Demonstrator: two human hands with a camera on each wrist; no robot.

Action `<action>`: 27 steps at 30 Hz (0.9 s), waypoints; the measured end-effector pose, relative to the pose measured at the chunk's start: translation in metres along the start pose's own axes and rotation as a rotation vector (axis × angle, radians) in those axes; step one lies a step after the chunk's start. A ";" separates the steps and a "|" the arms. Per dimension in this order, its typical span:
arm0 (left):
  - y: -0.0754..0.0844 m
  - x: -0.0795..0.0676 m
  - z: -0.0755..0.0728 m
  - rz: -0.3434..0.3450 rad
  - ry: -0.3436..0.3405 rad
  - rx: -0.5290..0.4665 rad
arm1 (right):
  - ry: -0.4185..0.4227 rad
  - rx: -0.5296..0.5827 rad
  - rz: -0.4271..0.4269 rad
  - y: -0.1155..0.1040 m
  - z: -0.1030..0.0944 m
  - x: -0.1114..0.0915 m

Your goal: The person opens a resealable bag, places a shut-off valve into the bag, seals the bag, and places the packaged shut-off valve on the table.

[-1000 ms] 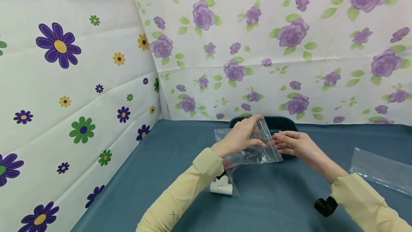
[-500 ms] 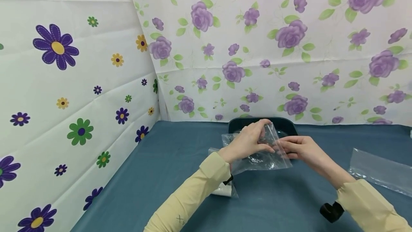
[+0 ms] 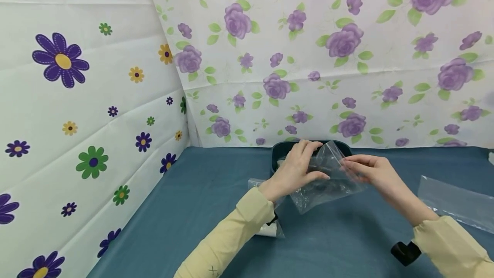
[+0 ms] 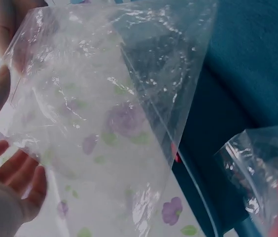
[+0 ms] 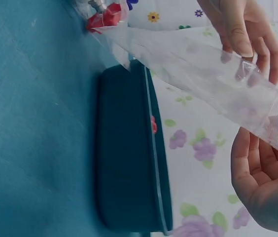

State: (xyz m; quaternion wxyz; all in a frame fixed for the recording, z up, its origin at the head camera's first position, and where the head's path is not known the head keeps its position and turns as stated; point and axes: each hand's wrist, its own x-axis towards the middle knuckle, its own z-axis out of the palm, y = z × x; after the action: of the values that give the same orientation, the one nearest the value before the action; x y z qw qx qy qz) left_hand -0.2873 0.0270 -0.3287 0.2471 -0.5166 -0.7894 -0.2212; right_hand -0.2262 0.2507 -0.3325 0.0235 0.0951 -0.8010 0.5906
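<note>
In the head view my right hand [image 3: 376,175] pinches the zip edge of a clear plastic zip bag [image 3: 328,183], which hangs slack over the table and holds nothing that shows. My left hand [image 3: 295,168] is at the bag's left side, thumb and fingers spread apart and overlapping the film. In the right wrist view the bag [image 5: 213,86] stretches between both hands. Beneath the left forearm lies another clear bag [image 3: 254,182] with a white pipe fitting [image 3: 268,229], mostly hidden by the sleeve. A red part with a metal end [image 5: 107,17] shows in the same view.
A dark tray [image 3: 275,149] stands at the back against the flowered curtain, partly behind the hands and bag. Further right a flat clear bag [image 3: 455,203] lies on the blue tablecloth. A curtain with daisies [image 3: 115,98] closes off the left side.
The right hand has moved slightly right and up with the zip bag's edge. The bag has shifted right, its lower corner now hanging lower. The left hand's fingers have spread wider.
</note>
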 end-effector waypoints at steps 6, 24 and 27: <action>0.005 0.006 -0.006 0.170 0.142 0.150 | 0.025 -0.093 -0.046 -0.006 -0.003 -0.002; 0.018 0.013 -0.012 0.344 0.119 0.357 | -0.050 -0.224 -0.109 -0.022 0.003 -0.003; 0.017 0.012 -0.010 0.362 0.117 0.352 | -0.070 -0.226 -0.111 -0.021 0.003 -0.003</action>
State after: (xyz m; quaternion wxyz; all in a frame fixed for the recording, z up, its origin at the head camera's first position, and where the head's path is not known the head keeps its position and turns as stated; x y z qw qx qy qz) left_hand -0.2736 0.0352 -0.3118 0.4138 -0.5848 -0.6950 -0.0621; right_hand -0.2193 0.2422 -0.3139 0.0390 0.1566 -0.8563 0.4907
